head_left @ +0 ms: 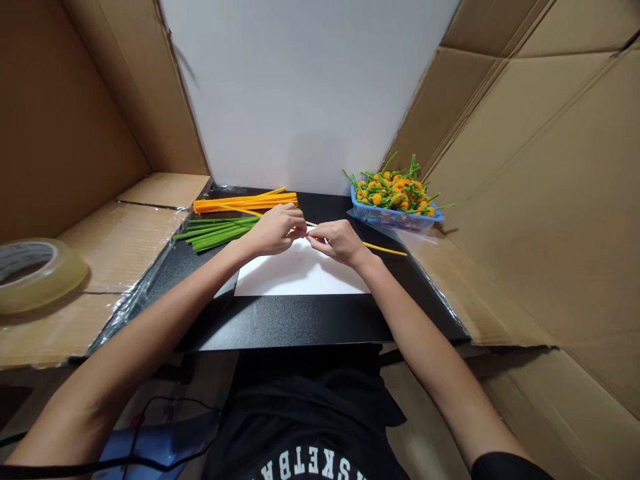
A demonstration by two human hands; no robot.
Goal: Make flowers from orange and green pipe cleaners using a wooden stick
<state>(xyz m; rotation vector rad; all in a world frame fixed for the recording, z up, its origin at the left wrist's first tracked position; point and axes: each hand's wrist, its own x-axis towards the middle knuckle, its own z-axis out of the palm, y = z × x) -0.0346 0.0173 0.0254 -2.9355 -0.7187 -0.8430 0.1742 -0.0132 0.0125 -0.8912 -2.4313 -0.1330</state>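
Note:
My left hand (pixel 273 230) and my right hand (pixel 337 241) meet above the far edge of a white paper sheet (pixel 300 273), their fingertips close together. Both hands appear to pinch a thin orange pipe cleaner (pixel 385 249), which runs out past each hand. Just beyond my left hand lies a bundle of orange pipe cleaners (pixel 245 202), with a bundle of green pipe cleaners (pixel 217 233) nearer to me. Both bundles rest on the black tabletop (pixel 300 321). To the far right, a blue plastic basket (pixel 395 217) holds a heap of orange-and-green pipe-cleaner flowers (pixel 395 190).
A roll of clear packing tape (pixel 35 275) lies on the cardboard to the left. Cardboard panels (pixel 520 167) flank the black tabletop, and a white board (pixel 300 87) stands behind it. A dark cable (pixel 170 453) runs below the table.

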